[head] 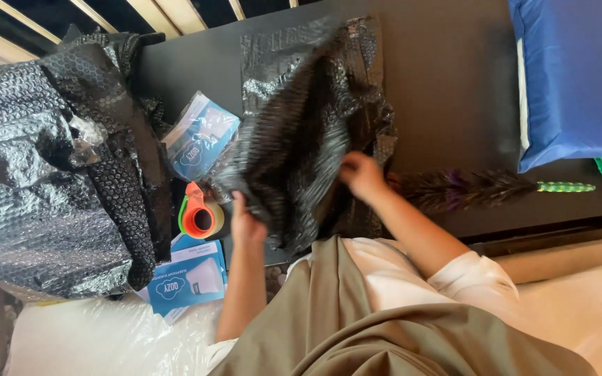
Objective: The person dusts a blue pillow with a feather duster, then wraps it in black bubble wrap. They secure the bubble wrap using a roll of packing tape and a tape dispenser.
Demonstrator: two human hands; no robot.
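A crumpled sheet of black bubble wrap (294,139) is lifted over the dark table (447,83). My left hand (245,224) grips its near edge, next to an orange and green tape dispenser (200,214). At the sheet's right edge, my right hand (362,174) pinches it. The sheet hides whatever lies beneath it. A blue and white flat packet (200,136) lies just left of the sheet, and another such packet (186,280) lies below the dispenser.
A big heap of black bubble wrap (43,174) fills the left side. A dark feather duster with a green handle (485,188) lies right of my right hand. A blue cushion-like bag (580,76) sits top right. Clear bubble wrap (92,341) lies bottom left.
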